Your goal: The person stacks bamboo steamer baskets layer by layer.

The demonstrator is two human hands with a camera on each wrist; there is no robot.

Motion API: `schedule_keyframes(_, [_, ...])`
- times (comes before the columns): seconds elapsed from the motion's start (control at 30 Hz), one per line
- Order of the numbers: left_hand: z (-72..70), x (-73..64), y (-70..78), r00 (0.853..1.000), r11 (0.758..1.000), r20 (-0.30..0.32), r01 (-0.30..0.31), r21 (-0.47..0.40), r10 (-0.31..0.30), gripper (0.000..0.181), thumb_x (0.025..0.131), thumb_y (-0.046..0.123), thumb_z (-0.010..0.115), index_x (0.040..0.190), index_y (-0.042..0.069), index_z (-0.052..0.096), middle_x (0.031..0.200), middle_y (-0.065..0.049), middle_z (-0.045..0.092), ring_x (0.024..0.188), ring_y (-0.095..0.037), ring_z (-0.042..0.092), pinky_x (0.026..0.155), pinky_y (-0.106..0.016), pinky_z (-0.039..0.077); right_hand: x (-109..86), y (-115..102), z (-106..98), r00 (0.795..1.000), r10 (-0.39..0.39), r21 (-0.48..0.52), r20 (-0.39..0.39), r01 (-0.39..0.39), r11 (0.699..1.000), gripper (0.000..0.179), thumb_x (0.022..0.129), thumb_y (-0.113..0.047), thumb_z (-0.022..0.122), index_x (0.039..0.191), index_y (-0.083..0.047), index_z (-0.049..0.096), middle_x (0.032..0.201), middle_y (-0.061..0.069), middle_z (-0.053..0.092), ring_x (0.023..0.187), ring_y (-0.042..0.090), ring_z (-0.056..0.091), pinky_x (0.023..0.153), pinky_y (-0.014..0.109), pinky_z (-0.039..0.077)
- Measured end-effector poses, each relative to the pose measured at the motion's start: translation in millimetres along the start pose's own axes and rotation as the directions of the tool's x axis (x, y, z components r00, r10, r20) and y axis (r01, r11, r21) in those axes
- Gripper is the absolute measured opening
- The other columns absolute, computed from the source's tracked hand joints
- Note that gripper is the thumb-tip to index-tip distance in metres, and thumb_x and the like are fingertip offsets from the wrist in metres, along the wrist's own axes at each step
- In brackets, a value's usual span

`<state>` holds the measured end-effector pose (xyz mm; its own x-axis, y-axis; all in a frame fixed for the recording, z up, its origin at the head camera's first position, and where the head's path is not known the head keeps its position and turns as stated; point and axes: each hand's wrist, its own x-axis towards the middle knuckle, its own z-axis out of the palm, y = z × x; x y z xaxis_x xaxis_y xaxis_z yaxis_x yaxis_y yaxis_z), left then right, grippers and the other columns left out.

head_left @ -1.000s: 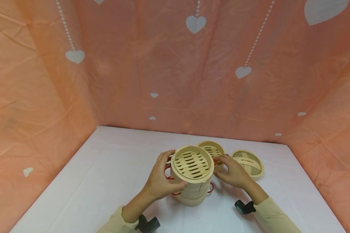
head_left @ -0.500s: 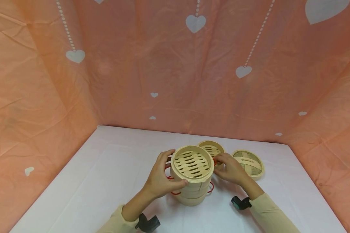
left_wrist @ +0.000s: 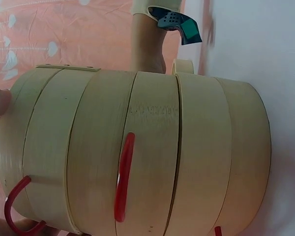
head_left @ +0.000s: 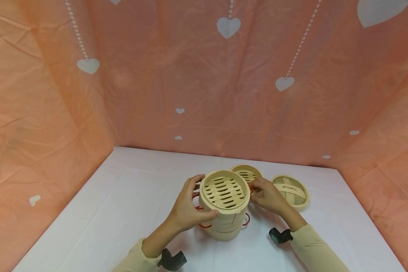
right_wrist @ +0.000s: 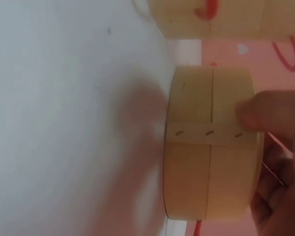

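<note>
In the head view a stack of round bamboo steamer baskets (head_left: 224,223) stands on the table with its slatted top tier facing up. My left hand (head_left: 187,213) grips the top tier, thumb at the front rim and fingers round the left side. Red loop handles (left_wrist: 124,177) stick out from the stack's sides. Behind it, partly hidden, is a single steamer basket (head_left: 246,173). My right hand (head_left: 270,196) holds that basket's near edge; in the right wrist view the thumb (right_wrist: 265,113) presses the basket's wall (right_wrist: 211,172), fingers beyond the rim.
A woven bamboo lid (head_left: 290,190) with a strap handle lies to the right of the single basket, close by my right hand. The white table (head_left: 129,196) meets a pink cloth backdrop (head_left: 204,94) with hearts at its back and sides.
My right hand has shifted slightly left, its fingers drawn in closer at the single basket. My left hand and the stack have stayed in place.
</note>
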<state>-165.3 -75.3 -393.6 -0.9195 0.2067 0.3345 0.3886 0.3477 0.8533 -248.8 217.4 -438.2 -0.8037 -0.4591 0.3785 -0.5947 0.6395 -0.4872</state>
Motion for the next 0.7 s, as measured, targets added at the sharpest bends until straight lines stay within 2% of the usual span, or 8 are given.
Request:
schedule_keyframes(0.33, [0.2, 0.1, -1.5, 1.0, 1.0, -0.003, -0.004, 0.008, 0.004, 0.097, 0.059, 0.029, 0.089, 0.141, 0.011, 0.041, 0.136, 0.0, 0.046, 0.121, -0.021, 0.052, 0.099, -0.035, 0.049, 0.4, 1.5, 6.1, 0.988, -0.107, -0.107, -0.108, 0.096, 0.99, 0.021, 0.07, -0.005, 0.079, 0.089, -0.01, 0.072, 0.086, -0.003, 0.065, 0.08, 0.01, 0.056, 0.072, 0.031, 0.047])
schedule_keyframes(0.6, [-0.7, 0.3, -2.0, 1.0, 1.0, -0.008, -0.012, 0.004, 0.012, 0.097, 0.058, 0.029, 0.089, 0.14, 0.011, 0.042, 0.136, -0.001, 0.047, 0.121, -0.021, 0.053, 0.099, -0.035, 0.049, 0.5, -1.2, 4.7, 0.981, -0.151, -0.135, -0.119, 0.134, 0.982, 0.022, 0.069, -0.013, 0.082, 0.089, -0.011, 0.074, 0.083, -0.006, 0.063, 0.081, 0.008, 0.054, 0.073, 0.033, 0.047])
schedule_keyframes(0.7, [-1.0, 0.0, -2.3, 1.0, 1.0, -0.008, -0.015, 0.003, 0.015, 0.096, 0.058, 0.029, 0.089, 0.14, 0.011, 0.042, 0.136, -0.001, 0.047, 0.12, -0.019, 0.053, 0.098, -0.034, 0.049, 0.7, -1.6, 3.5, 0.977, -0.164, -0.142, -0.133, 0.145, 0.979, 0.025, 0.068, -0.011, 0.082, 0.091, -0.01, 0.074, 0.084, -0.006, 0.063, 0.081, 0.009, 0.054, 0.073, 0.033, 0.046])
